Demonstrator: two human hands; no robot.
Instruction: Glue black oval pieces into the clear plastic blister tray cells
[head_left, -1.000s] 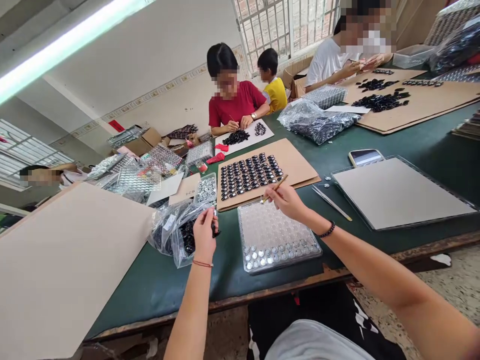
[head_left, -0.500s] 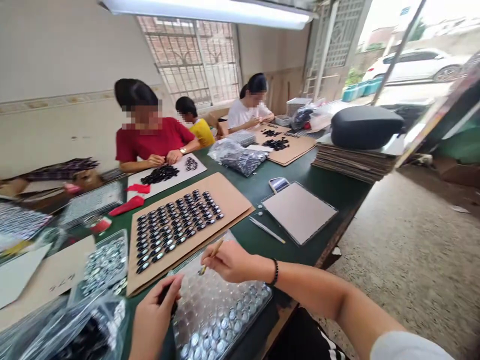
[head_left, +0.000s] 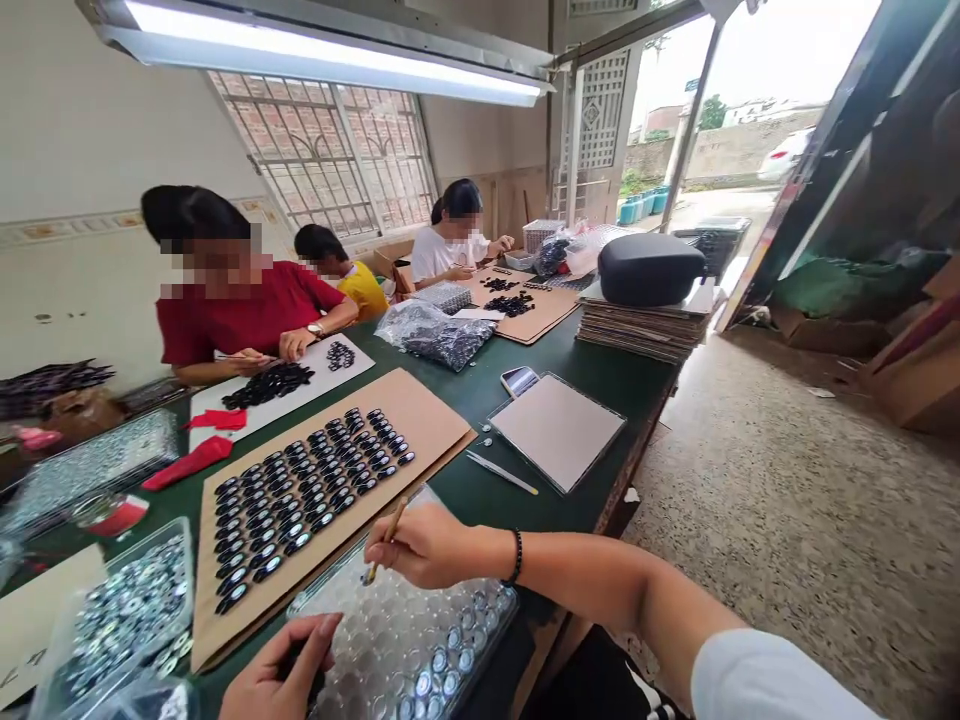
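My right hand [head_left: 424,545] pinches a thin wooden stick [head_left: 383,542], its tip down over a clear blister tray [head_left: 409,645] with several small shiny round pieces in its cells. My left hand [head_left: 277,675] is at the bottom edge, fingers closed on a small dark piece [head_left: 300,660] beside that tray. Just beyond lies a brown cardboard sheet [head_left: 431,415] carrying rows of several black oval pieces [head_left: 307,485].
Green table [head_left: 600,370] with tweezers [head_left: 501,472], a phone [head_left: 519,380], a flat grey board [head_left: 559,428], a tub of shiny parts [head_left: 127,610]. Three people work across the table. Stacked boards bearing a black case [head_left: 649,268] sit far right; floor lies right.
The view has swung right and up, from the left table end toward the open doorway. My left hand left the plastic bag and now sits by the blister tray; the right hand still holds the stick.
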